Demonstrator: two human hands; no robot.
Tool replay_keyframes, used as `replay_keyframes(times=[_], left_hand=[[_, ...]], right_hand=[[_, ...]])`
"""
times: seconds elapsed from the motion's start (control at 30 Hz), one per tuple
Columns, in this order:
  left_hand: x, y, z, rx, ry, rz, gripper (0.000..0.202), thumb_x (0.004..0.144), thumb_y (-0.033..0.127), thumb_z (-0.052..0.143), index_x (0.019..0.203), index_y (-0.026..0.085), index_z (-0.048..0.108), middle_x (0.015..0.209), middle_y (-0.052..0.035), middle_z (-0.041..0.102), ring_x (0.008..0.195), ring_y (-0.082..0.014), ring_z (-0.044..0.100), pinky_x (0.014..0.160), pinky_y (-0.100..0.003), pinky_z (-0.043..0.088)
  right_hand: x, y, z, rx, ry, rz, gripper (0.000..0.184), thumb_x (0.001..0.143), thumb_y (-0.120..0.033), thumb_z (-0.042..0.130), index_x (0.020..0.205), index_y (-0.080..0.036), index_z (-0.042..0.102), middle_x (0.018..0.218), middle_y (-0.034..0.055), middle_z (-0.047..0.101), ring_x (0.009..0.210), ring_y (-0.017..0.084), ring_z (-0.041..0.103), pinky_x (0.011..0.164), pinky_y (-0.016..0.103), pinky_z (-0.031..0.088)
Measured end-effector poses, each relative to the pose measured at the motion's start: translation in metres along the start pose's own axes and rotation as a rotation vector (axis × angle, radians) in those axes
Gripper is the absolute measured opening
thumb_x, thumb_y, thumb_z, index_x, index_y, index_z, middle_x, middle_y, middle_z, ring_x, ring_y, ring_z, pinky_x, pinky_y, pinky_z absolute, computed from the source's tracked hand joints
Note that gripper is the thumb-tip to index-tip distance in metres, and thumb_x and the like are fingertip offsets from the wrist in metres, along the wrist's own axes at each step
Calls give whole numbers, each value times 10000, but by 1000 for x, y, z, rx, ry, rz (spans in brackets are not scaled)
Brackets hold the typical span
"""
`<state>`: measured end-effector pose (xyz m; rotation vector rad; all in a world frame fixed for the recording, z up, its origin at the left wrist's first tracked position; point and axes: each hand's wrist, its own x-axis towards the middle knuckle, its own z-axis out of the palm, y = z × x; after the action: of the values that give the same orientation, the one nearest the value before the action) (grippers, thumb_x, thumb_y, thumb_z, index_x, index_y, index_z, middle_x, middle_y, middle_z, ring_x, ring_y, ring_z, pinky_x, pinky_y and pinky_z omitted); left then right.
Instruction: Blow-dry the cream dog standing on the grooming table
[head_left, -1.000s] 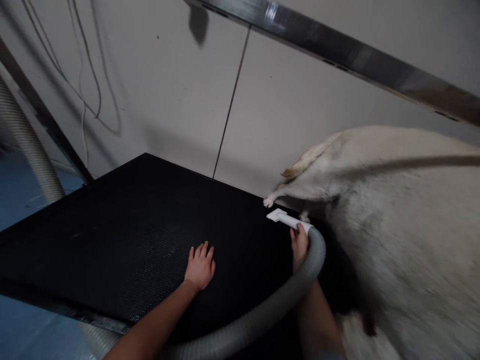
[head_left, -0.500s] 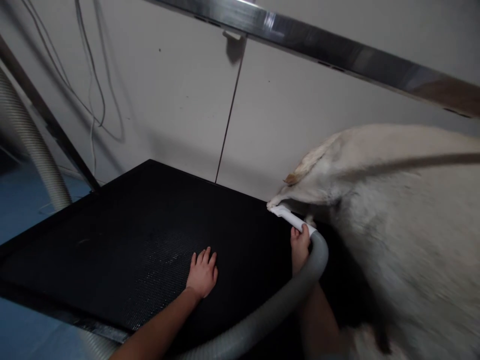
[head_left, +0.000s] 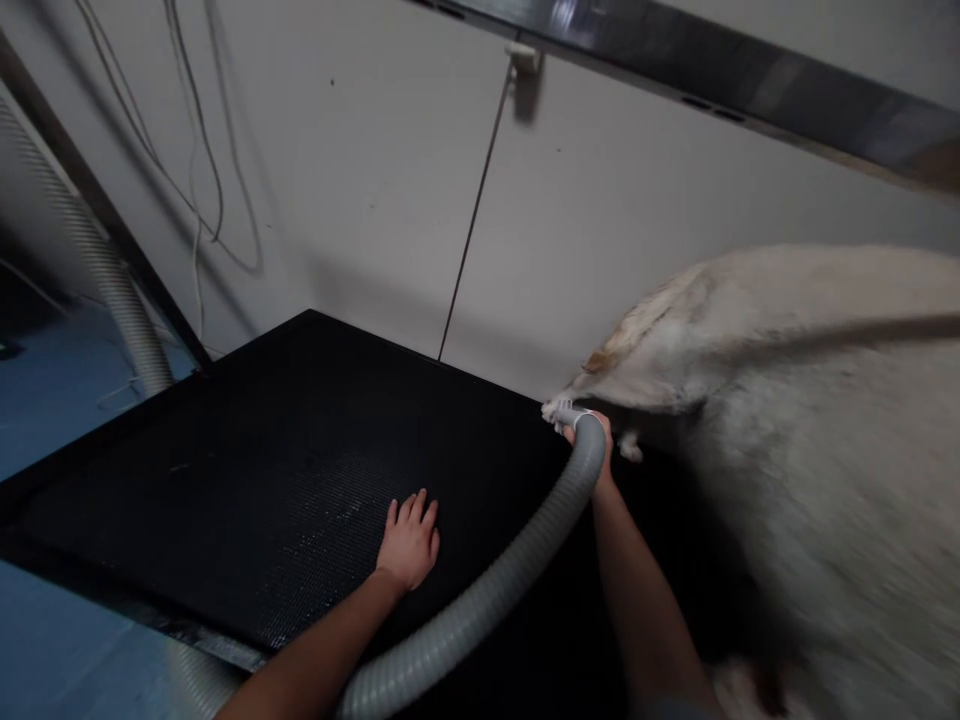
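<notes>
A large cream-furred dog (head_left: 795, 400) stands on a black mesh table (head_left: 247, 480), filling the right side of the view. My right hand (head_left: 600, 455) is closed round the end of a grey ribbed hose (head_left: 480, 610), whose white nozzle (head_left: 561, 413) touches the dog's muzzle. The hose partly hides that hand. My left hand (head_left: 409, 540) lies flat and open on the table, fingers together, holding nothing.
A white panelled wall (head_left: 360, 180) backs the table, with loose cables (head_left: 202, 150) hanging at the left. A metal bar (head_left: 712, 75) runs across the top. A second ribbed hose (head_left: 105, 270) drops at far left over a blue floor (head_left: 52, 380).
My right hand has pushed the nozzle forward and up to the dog's muzzle, and the hose has swung from a loop on the right to a straighter line. The left hand stayed flat.
</notes>
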<state>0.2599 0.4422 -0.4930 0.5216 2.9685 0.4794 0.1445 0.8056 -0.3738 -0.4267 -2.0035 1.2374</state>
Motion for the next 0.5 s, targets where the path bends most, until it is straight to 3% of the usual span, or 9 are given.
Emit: replay_keyframes(times=[0.13, 0.27, 0.37, 0.4, 0.5], left_hand=[[-1, -1, -2, -17, -8, -10, 551, 1042, 258, 468, 1569, 173, 608, 1692, -176, 495, 1549, -356, 486, 1325, -616, 296], [7, 3, -20, -138, -75, -56, 563, 1028, 225, 483, 1574, 139, 594, 1724, -194, 437, 1594, -362, 424, 1353, -617, 225], [0, 23, -70, -459, -204, -112, 516, 1026, 249, 482, 1498, 149, 666, 1677, -205, 505, 1605, -372, 407, 1338, -696, 181], [-8, 32, -94, -638, -228, -47, 479, 1044, 296, 459, 1426, 178, 723, 1627, -184, 573, 1582, -353, 448, 1338, -705, 161], [-46, 57, -176, -1231, -224, 469, 457, 1015, 592, 527, 1109, 290, 858, 1444, -77, 741, 1430, -298, 621, 1364, -560, 218]], right_hand=[[-3, -12, 5, 3, 110, -123, 614, 571, -488, 920, 1036, -274, 581, 1147, 96, 719, 1104, 332, 668, 1124, 591, 517], [-2, -37, -25, -22, 263, -256, 705, 663, -477, 852, 1231, -246, 504, 1361, 152, 630, 1267, 330, 620, 1216, 569, 450], [9, -49, -42, -74, 274, -300, 758, 610, -438, 869, 1245, -206, 526, 1315, 145, 650, 1238, 319, 645, 1210, 524, 461], [13, -50, -43, -98, 260, -296, 740, 595, -412, 880, 1223, -200, 551, 1268, 137, 674, 1199, 312, 661, 1189, 508, 479], [23, -46, -37, -172, 220, -250, 698, 608, -339, 884, 1221, -189, 586, 1212, 132, 709, 1143, 286, 682, 1133, 468, 517]])
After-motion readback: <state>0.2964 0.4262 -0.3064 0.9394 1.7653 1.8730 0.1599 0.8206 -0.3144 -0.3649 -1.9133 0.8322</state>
